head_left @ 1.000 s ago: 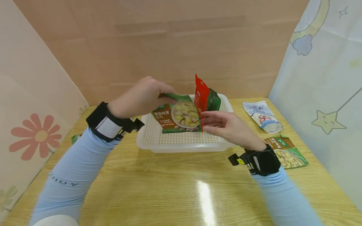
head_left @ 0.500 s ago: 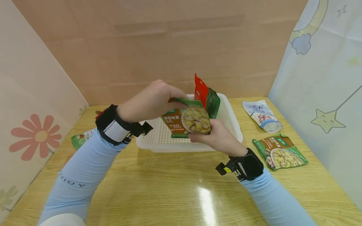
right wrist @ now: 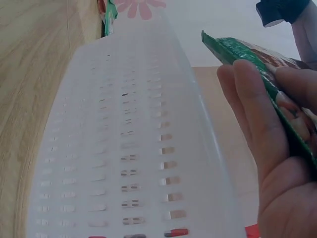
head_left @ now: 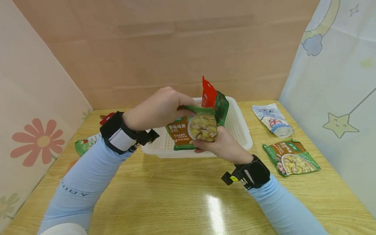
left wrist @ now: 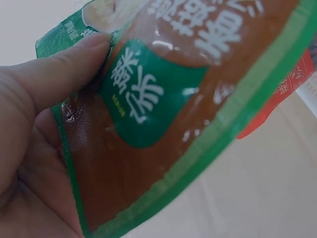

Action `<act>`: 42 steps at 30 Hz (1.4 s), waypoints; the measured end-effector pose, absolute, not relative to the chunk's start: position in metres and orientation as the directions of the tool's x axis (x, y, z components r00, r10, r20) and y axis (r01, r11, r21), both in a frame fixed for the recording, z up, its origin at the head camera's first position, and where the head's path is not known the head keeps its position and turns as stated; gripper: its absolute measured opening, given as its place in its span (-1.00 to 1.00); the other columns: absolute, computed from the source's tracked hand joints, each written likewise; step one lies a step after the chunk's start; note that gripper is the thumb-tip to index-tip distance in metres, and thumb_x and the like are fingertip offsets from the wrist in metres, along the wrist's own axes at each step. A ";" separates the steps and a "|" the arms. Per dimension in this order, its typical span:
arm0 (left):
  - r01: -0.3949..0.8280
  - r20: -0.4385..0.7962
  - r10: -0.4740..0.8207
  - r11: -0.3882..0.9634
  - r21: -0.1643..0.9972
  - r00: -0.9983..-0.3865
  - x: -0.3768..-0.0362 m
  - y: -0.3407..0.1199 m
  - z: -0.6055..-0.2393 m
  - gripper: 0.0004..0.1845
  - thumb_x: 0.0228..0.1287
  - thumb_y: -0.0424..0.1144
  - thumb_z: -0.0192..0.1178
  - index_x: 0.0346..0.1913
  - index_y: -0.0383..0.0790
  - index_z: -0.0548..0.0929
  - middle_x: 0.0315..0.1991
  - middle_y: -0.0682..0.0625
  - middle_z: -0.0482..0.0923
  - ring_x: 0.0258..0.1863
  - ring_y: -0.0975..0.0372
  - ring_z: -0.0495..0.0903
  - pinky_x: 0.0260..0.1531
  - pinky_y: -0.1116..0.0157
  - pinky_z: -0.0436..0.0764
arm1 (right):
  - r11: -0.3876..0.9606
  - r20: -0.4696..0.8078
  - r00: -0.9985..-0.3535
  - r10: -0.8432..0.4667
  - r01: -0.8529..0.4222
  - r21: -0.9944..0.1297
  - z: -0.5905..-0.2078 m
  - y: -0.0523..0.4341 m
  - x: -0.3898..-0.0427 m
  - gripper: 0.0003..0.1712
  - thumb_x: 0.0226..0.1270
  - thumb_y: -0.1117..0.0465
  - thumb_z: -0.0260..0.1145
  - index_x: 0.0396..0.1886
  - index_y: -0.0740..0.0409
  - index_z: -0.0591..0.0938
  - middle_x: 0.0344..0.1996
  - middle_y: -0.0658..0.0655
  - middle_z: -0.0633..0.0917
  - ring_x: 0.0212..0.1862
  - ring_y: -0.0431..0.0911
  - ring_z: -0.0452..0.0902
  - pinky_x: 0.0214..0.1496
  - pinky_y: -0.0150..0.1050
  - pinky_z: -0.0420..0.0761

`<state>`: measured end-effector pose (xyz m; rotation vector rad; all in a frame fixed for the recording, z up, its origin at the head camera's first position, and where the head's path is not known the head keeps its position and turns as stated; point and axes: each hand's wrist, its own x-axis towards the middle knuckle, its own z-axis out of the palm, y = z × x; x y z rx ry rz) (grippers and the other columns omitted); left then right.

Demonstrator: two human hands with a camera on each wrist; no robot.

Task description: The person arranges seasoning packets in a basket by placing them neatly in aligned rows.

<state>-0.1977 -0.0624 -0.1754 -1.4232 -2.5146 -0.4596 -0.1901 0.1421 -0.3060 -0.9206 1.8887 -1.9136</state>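
A green and brown soup-mix packet with a picture of a bowl is held up over the white plastic basket. My left hand pinches its top edge; in the left wrist view the thumb presses on the printed front. My right hand grips the packet's lower right corner, thumb on the front and fingers behind, as the right wrist view shows with the packet's green edge. Behind it a red and green packet stands upright in the basket.
On the table's right lie a white and blue pouch and a similar green and brown packet. At the left, a green and white packet and a red item are partly hidden by my left arm.
My left hand has moved right with the packet. My right hand has left the red packet's edge, come down and left, and taken hold of the green and brown packet's lower corner.
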 end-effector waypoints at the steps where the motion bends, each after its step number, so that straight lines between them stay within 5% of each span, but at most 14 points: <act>1: 0.858 0.336 0.791 0.485 0.168 -0.512 -0.198 -0.063 -0.176 -0.74 0.05 -0.27 0.34 -0.13 -0.11 0.70 -0.27 0.14 0.65 -0.42 0.46 0.55 -0.42 0.51 0.52 | -0.092 0.230 -0.749 -0.621 -0.222 -0.971 -0.308 0.143 -0.192 -0.61 0.19 0.38 0.28 0.02 0.24 0.42 -0.11 0.30 0.51 -0.22 0.19 0.59 -0.20 -0.01 0.60; 6: 0.829 0.433 0.708 0.497 0.256 -0.558 -0.197 -0.073 -0.171 -0.65 0.11 -0.15 0.30 -0.02 -0.16 0.65 -0.18 0.10 0.64 -0.36 0.42 0.57 -0.36 0.44 0.55 | -0.081 0.223 -0.776 -0.589 -0.218 -0.973 -0.311 0.144 -0.194 -0.58 0.19 0.37 0.28 0.05 0.22 0.41 -0.07 0.28 0.50 -0.14 0.16 0.56 -0.20 -0.02 0.60; 12: 0.645 0.570 0.366 0.635 0.425 -0.736 -0.185 -0.103 -0.155 -0.61 0.24 0.05 0.12 -0.03 -0.12 0.63 -0.24 0.17 0.62 -0.37 0.39 0.54 -0.35 0.39 0.53 | -0.067 0.256 -0.820 -0.512 -0.258 -0.964 -0.303 0.137 -0.188 -0.54 0.18 0.44 0.26 0.09 0.25 0.38 -0.04 0.27 0.47 -0.08 0.13 0.54 -0.22 -0.02 0.61; 16: 0.485 0.475 0.258 0.747 0.454 -0.842 -0.182 -0.116 -0.162 -0.51 0.24 0.21 0.00 -0.08 -0.12 0.62 -0.37 0.10 0.56 -0.46 0.28 0.48 -0.47 0.27 0.49 | -0.011 0.339 -0.837 -0.429 -0.370 -0.929 -0.297 0.131 -0.184 -0.51 0.18 0.46 0.25 0.12 0.24 0.37 -0.05 0.24 0.50 -0.16 0.14 0.57 -0.26 -0.02 0.62; 20: 0.401 0.285 0.295 0.788 0.467 -0.912 -0.185 -0.116 -0.180 -0.39 0.27 0.29 -0.17 -0.26 -0.14 0.69 -0.44 0.07 0.60 -0.53 0.24 0.53 -0.47 0.25 0.52 | 0.035 0.435 -0.829 -0.351 -0.476 -0.879 -0.302 0.130 -0.186 -0.58 0.21 0.42 0.24 0.08 0.27 0.42 -0.10 0.23 0.56 -0.25 0.08 0.61 -0.26 -0.08 0.63; 23: 0.375 0.174 0.337 0.745 0.552 -0.925 -0.187 -0.111 -0.191 -0.27 0.30 0.31 -0.28 -0.37 -0.22 0.71 -0.38 0.03 0.64 -0.55 0.22 0.59 -0.46 0.26 0.57 | 0.103 0.517 -0.801 -0.302 -0.567 -0.817 -0.311 0.131 -0.189 -0.67 0.22 0.36 0.26 0.00 0.29 0.50 -0.17 0.19 0.63 -0.31 -0.01 0.64 -0.27 -0.19 0.63; 27: 0.339 0.101 0.372 0.659 0.672 -0.923 -0.186 -0.103 -0.199 -0.16 0.28 0.35 -0.40 -0.21 -0.29 0.69 -0.20 0.01 0.64 -0.52 0.22 0.63 -0.47 0.25 0.62 | 0.273 0.651 -0.724 -0.230 -0.690 -0.670 -0.320 0.130 -0.191 -0.76 0.19 0.33 0.30 -0.13 0.28 0.61 -0.31 0.13 0.68 -0.37 -0.12 0.60 -0.29 -0.24 0.61; 35: 0.281 0.056 0.392 0.546 0.789 -0.918 -0.184 -0.094 -0.193 -0.17 0.24 0.40 -0.39 0.12 -0.21 0.53 0.02 -0.01 0.55 -0.47 0.14 0.66 -0.45 0.19 0.64 | 0.441 0.774 -0.593 -0.221 -0.769 -0.463 -0.329 0.120 -0.189 -0.48 0.16 0.46 0.26 0.17 0.27 0.47 -0.23 0.18 0.66 -0.53 -0.16 0.43 -0.54 -0.36 0.48; 38: 0.241 0.014 0.411 0.507 0.828 -0.912 -0.185 -0.093 -0.191 -0.19 0.23 0.41 -0.35 0.12 -0.18 0.53 0.07 -0.03 0.51 -0.45 0.10 0.67 -0.44 0.16 0.64 | 0.460 0.782 -0.579 -0.230 -0.773 -0.437 -0.331 0.116 -0.186 -0.38 0.11 0.54 0.24 0.23 0.32 0.39 -0.01 0.22 0.59 -0.25 -0.09 0.59 -0.27 -0.32 0.60; 42: 0.182 -0.048 0.460 0.443 0.878 -0.886 -0.186 -0.092 -0.192 -0.21 0.24 0.39 -0.32 -0.02 -0.21 0.62 -0.02 -0.10 0.57 -0.39 0.04 0.66 -0.40 0.11 0.64 | 0.498 0.766 -0.593 -0.246 -0.756 -0.425 -0.332 0.112 -0.182 -0.24 0.05 0.59 0.25 0.31 0.31 0.29 0.22 0.21 0.39 0.25 -0.03 0.29 0.13 -0.10 0.41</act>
